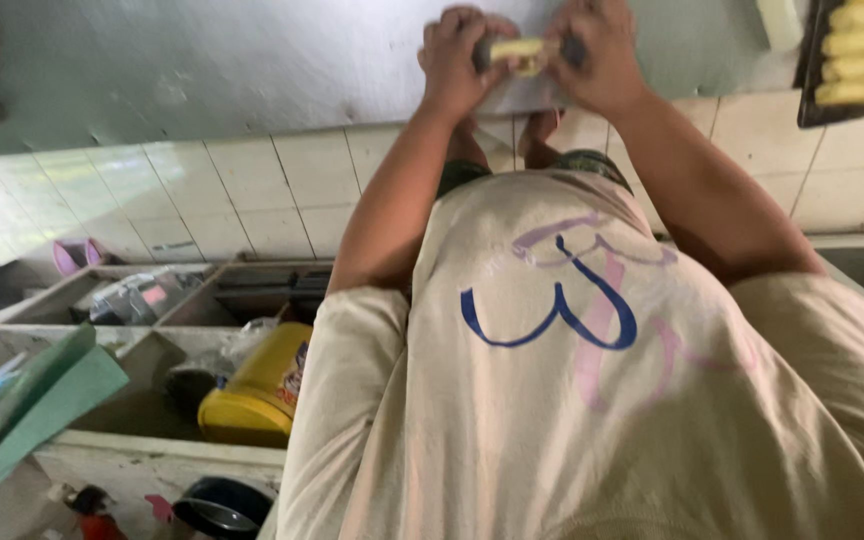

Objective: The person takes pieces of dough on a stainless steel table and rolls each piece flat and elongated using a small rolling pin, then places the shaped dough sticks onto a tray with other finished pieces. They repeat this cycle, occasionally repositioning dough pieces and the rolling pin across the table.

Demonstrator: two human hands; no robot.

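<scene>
Both my hands are at the top of the view, close together over a grey work surface (252,60). My left hand (457,65) and my right hand (602,55) pinch a small pale yellow piece of dough (517,50) between their fingers. A dark bit shows at my right hand's fingertips; I cannot tell what it is. My arms reach out from my cream printed shirt (592,400), which fills the lower middle of the view.
A dark tray (810,90) of yellow rolled pieces sits at the top right. White tiles (252,190) run below the grey surface. At the lower left are shelf compartments (152,300) with a yellow bucket (252,395), green folded sheets (32,410) and a dark bowl (222,505).
</scene>
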